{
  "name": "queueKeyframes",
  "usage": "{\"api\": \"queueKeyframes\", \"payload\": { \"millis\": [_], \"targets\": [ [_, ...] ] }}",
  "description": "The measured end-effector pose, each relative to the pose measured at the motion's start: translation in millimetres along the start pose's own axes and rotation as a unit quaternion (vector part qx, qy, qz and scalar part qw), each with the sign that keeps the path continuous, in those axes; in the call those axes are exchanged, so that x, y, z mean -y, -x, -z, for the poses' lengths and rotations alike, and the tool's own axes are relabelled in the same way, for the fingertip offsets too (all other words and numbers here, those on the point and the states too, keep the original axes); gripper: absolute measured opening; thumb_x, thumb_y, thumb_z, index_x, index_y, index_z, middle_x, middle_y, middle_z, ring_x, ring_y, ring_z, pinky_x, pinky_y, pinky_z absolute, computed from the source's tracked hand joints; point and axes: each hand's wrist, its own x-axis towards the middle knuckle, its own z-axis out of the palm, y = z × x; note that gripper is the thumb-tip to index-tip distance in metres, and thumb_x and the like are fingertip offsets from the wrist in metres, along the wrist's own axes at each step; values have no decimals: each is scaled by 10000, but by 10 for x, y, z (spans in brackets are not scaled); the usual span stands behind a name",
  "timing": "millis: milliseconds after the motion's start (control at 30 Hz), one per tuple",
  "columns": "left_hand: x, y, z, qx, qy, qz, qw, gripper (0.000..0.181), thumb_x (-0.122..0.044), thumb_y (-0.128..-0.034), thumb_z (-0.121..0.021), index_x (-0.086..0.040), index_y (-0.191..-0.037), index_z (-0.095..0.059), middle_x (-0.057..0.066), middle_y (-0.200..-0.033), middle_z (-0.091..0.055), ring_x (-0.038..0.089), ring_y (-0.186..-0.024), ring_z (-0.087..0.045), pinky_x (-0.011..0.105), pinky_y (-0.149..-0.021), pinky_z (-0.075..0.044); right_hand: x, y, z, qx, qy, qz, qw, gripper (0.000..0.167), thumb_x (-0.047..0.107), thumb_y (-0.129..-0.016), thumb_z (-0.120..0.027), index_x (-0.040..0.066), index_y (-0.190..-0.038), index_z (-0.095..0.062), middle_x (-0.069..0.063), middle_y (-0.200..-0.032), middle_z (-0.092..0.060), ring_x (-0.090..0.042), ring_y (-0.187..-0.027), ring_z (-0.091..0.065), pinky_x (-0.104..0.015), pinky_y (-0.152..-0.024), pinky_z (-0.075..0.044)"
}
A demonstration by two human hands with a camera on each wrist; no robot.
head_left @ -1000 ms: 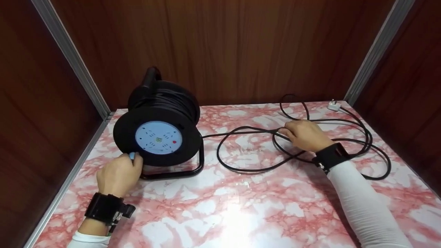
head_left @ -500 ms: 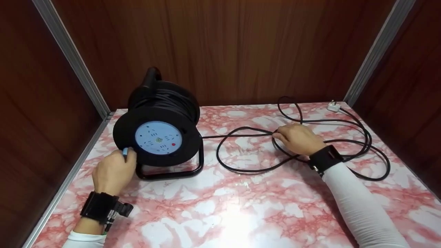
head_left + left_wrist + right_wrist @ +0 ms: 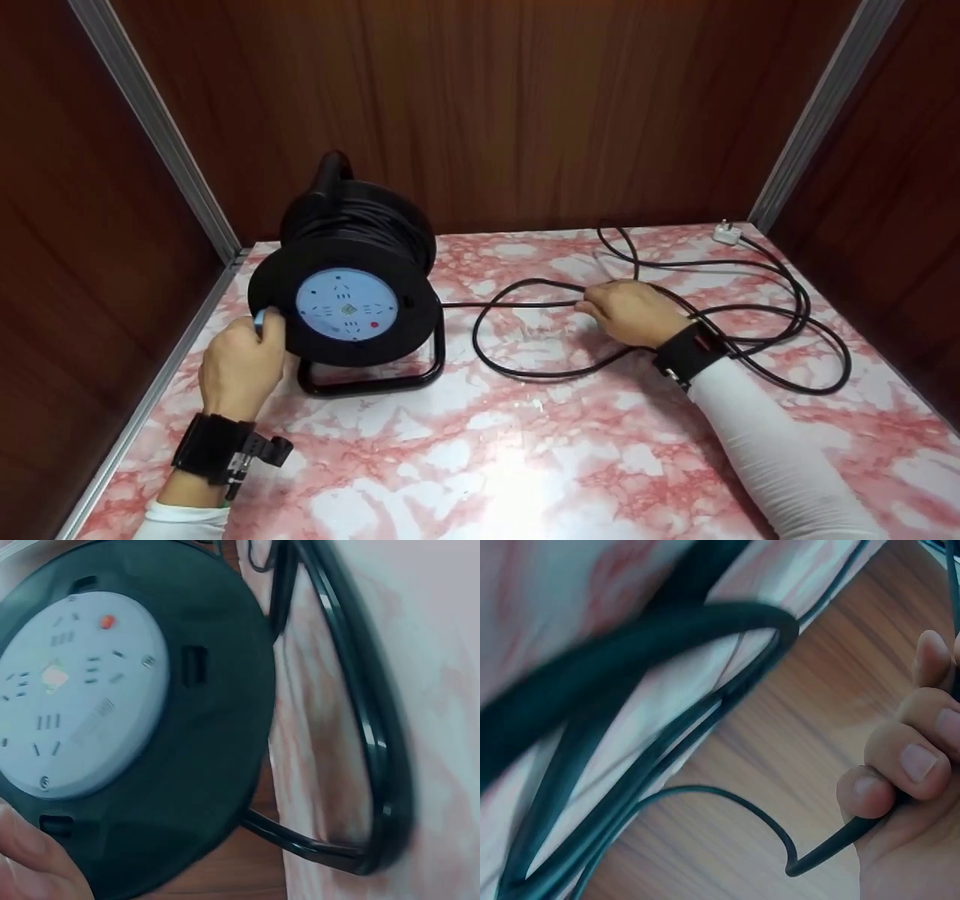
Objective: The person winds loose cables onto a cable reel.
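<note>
Gripping at both ends of the work, the person's two bare hands are closed. The left hand (image 3: 241, 367) has its fingers curled at the near left rim of a round black cable reel (image 3: 341, 253) — a small light-blue piece (image 3: 259, 321) shows pinched between thumb and forefinger there. The right hand (image 3: 634, 311) holds a thin black rubbery cable (image 3: 517, 306), its fingers wrapped round it; in the right wrist view the cable leaves the fist below the little finger, bends sharply and arcs away.

The reel stands on the left part of the table, its face tilted up toward the person, on a black bent-tube stand (image 3: 375, 386). A black carrying handle (image 3: 327, 180) rises behind the face, and layers of cable are wound on the drum. Set in the face is a pale blue round socket panel (image 3: 347, 304) with a small red button (image 3: 374, 325) toward its lower right.

From the reel the cable runs rightward to the right hand. Loose loops lie on the marbled pink-and-white tabletop (image 3: 450, 450) on both sides of that hand, ending in a white plug (image 3: 726, 234) near the far right corner — its pins upward. Behind stands a dark brown wood-grain panel (image 3: 525, 112). Black bands circle both wrists, below white sleeves.
</note>
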Motion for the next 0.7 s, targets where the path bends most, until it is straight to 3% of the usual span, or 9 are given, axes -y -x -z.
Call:
{"api": "queueKeyframes", "payload": {
  "millis": [267, 500, 700],
  "targets": [
    [-195, -106, 114, -32, 489, 183, 9986, 603, -502, -1098, -397, -95, -679, -550, 68, -580, -627, 389, -738, -701, 432, -644, -450, 199, -166, -57, -124, -156, 228, 9995, 302, 359, -1121, -591, 166, -898, -655, 13, -717, -612, -227, -698, -664, -463, -695, -554],
    [-410, -122, 197, -225, 622, 201, 9976, 595, -498, -1095, -410, -96, -677, -544, 83, -623, -616, 395, -784, -690, 422, -658, -439, 381, -343, -95, 89, -252, 248, 9993, 319, 403, -1131, -558, 176, -930, -656, 17, -746, -628, -256, -721, -695, -486, -684, -565],
    [-580, -122, 206, -135, 656, 209, 9975, 637, -532, -1094, -386, -106, -706, -658, -45, -438, -601, 232, -583, -653, 380, -600, -450, 477, -469, -142, 98, -231, 359, 9990, 341, 364, -1127, -576, 152, -861, -583, 2, -688, -567, -246, -659, -646, -483, -650, -553]
  ]
}}
